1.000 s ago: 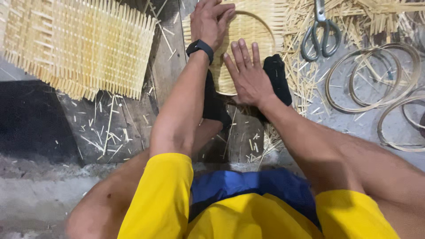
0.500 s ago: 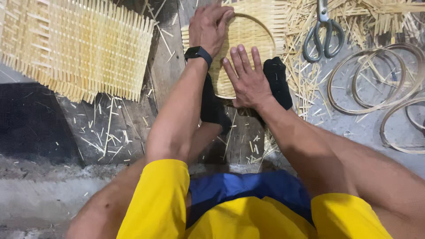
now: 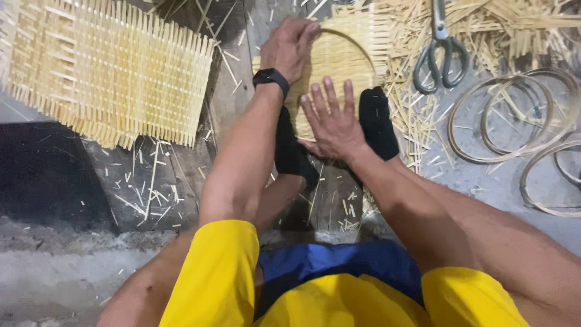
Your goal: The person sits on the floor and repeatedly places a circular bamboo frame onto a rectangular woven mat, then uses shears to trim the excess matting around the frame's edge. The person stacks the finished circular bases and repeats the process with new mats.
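- On the far left lies a big woven mat [image 3: 109, 72] of thin pale strips, flat on the floor, with loose ends sticking out all round.
- The left hand [image 3: 290, 45], with a black watch [image 3: 270, 77] on the wrist, is curled over the top edge of a round ring [image 3: 357, 45]. Its grip is closed on the ring's rim.
- That ring sits on a smaller woven mat [image 3: 339, 60], in the middle near the top, held down by two feet in black socks [image 3: 376, 121].
- The right hand [image 3: 331, 121] lies flat on this mat, fingers spread wide, pinching nothing.
- The mat looks light and bendy, and its thin strips could snap or slip apart. It seems best held by the stiff ring rim, not by the loose ends.
- Further right lie scissors [image 3: 440, 57], then more empty rings [image 3: 514, 118] on the grey floor [image 3: 472, 181].
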